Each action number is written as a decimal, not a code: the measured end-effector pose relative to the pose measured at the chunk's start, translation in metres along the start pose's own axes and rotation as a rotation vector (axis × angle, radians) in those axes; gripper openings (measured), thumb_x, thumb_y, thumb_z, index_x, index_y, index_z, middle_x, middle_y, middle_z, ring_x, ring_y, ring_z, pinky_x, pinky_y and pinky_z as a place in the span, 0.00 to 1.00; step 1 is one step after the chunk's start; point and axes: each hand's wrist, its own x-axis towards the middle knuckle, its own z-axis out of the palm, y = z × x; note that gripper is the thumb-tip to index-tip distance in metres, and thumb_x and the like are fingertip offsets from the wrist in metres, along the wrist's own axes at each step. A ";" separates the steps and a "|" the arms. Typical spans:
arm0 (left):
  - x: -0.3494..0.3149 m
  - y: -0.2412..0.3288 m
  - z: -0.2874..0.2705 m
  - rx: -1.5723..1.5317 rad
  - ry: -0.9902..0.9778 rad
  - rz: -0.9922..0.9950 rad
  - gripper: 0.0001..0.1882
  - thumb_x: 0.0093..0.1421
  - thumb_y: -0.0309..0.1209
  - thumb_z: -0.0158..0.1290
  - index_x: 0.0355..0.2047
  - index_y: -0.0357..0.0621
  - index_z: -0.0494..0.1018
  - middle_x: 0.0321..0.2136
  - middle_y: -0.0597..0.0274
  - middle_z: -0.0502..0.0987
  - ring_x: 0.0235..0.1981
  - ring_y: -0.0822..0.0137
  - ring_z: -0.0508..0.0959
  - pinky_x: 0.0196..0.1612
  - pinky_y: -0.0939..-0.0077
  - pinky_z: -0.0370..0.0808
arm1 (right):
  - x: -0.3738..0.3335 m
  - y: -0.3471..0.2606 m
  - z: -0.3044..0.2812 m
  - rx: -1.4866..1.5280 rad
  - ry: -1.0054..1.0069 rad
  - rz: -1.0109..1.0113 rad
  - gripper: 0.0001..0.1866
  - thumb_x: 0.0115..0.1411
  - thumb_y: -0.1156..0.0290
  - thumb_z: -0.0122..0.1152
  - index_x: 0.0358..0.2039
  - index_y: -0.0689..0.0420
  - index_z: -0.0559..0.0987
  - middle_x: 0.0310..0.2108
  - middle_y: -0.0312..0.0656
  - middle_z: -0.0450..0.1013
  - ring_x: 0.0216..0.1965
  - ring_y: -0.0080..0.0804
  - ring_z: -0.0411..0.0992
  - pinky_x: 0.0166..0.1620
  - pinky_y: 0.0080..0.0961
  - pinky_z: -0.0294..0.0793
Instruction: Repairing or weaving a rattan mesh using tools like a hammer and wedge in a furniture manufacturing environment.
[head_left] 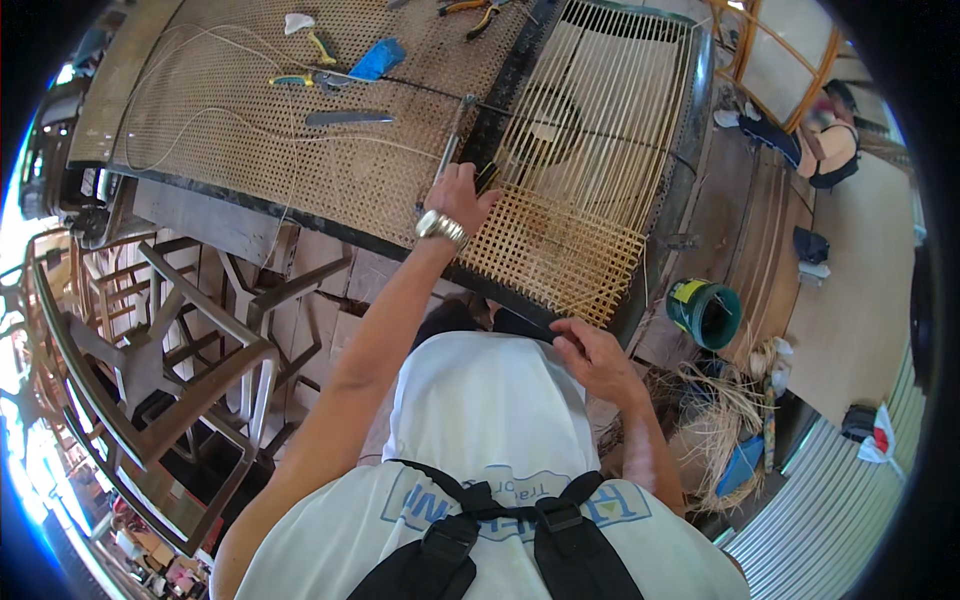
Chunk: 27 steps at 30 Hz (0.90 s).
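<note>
A dark rectangular frame (519, 90) lies in front of me with natural cane strands (600, 100) strung lengthwise across it. Nearer to me, the strands pass into an openwork woven cane panel (560, 240). My left hand (463, 198), with a metal watch at the wrist, is curled over the frame's left bar. A slim metal tool (450, 150) and a black-and-yellow handle (487, 178) lie at its fingertips; what it grips is hidden. At the panel's near right corner, my right hand (597, 358) has its thumb and fingers drawn together against the frame's near edge.
Left of the frame, a large cane-webbed surface (220, 120) carries pliers (330, 78), a blue cloth-like piece (378, 60), a flat blade (348, 117) and loose strands. Wooden chair frames (200, 350) stand lower left. At right are a green bucket (703, 313), cane scraps (715, 400) and a seated person (825, 150).
</note>
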 end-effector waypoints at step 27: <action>0.057 -0.151 -0.132 -0.145 -0.458 0.105 0.16 0.66 0.40 0.59 0.44 0.39 0.77 0.28 0.51 0.80 0.26 0.56 0.79 0.31 0.62 0.74 | 0.298 -0.084 0.139 -0.373 0.610 0.359 0.21 0.67 0.53 0.57 0.44 0.62 0.75 0.42 0.54 0.77 0.45 0.54 0.79 0.47 0.51 0.78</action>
